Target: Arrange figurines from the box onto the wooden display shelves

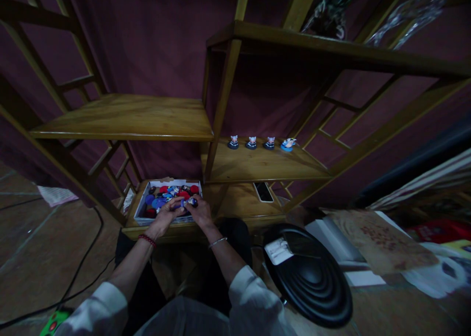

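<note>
Both my hands hold one small purple figurine [189, 203] over the front of a white box. My left hand [170, 211] grips its left end, and my right hand [201, 211] has its fingers closed on the right end. The open white box [137, 214] stands on the lowest shelf, filled with several red, blue and purple figurines [172, 193]. On the shelf above, to the right, a row of several figurines stands apart: dark-based ones [251, 142] and, at the right end, a blue-based one [288, 144]. My fingers hide part of the held figurine.
The wooden shelf unit [125, 115] spans the view, with an upright post [221, 105] right of the box. A phone [263, 192] lies on the lowest shelf. On the floor at right are a black ribbed round object [312, 277] and cardboard [379, 243]; a cable [86, 245] runs at left.
</note>
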Demonstrator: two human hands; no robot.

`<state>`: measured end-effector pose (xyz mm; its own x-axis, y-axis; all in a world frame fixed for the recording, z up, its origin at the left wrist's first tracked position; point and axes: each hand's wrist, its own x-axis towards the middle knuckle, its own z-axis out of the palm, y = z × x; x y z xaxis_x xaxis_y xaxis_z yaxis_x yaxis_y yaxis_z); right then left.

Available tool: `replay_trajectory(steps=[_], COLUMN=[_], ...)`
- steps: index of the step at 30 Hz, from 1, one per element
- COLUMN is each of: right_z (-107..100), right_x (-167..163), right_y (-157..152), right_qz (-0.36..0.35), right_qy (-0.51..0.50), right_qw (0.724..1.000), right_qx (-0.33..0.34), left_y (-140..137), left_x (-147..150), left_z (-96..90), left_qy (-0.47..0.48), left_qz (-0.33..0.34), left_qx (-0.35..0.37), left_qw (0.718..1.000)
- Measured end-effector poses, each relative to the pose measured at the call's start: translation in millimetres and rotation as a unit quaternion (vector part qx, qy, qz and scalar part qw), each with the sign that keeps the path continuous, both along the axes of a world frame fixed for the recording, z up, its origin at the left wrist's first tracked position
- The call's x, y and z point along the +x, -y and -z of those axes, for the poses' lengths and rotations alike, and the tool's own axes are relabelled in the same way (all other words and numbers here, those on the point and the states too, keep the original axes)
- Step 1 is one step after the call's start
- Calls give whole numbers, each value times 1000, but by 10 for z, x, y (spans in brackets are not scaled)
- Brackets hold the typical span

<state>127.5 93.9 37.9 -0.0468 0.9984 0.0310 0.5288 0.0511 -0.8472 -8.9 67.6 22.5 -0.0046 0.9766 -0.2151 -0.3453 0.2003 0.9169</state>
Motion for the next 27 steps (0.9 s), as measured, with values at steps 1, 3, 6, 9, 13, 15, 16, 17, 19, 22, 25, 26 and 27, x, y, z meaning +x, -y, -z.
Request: replay_trajectory(steps=[1, 3, 6, 9, 13, 15, 16, 17, 19, 22, 25, 26, 27], right_z=[-3, -21, -63, -86, -68, -47, -36, -24, 0, 24, 25, 20, 15], right_x=[2, 9, 25, 42, 51, 48, 45, 42, 35, 29, 30, 33, 37], right_y=[3, 11, 24, 27, 13, 2, -3, -8, -15, -15, -2, 4, 9], right_qz=[-6, -24, -45, -51, -56, -57, -57, -56, -53, -48, -44, -45, -47], right_qy=[-1, -3, -1, -3, -7, -13, -17, -21, -26, -19, -9, -8, -9], right_qw=[1000, 1000, 999, 999, 998, 998, 998, 998, 998, 999, 999, 999, 999], right_qx=[2, 3, 7, 10, 12, 15, 16, 15, 14, 17, 18, 20, 23], left_y=[1, 0, -2, 2, 17, 22, 23, 23, 20, 15, 13, 14, 15], left_x=[1, 3, 10, 22, 31, 30, 29, 28, 28, 29, 28, 27, 26], left_z=[1, 7, 4, -29, -68, -68, -64, -60, -52, -45, -41, -40, -40], left_qy=[4, 11, 20, 27, 33, 29, 25, 22, 15, 8, 9, 12, 13], left_qz=[-4, -11, -18, -22, -21, -20, -18, -15, -11, -8, -7, -7, -8], left_qx=[-6, -18, -26, -24, -24, -23, -21, -18, -11, -4, -6, -8, -9], left_qw=[1000, 1000, 999, 999, 999, 999, 999, 999, 1000, 1000, 1000, 1000, 1000])
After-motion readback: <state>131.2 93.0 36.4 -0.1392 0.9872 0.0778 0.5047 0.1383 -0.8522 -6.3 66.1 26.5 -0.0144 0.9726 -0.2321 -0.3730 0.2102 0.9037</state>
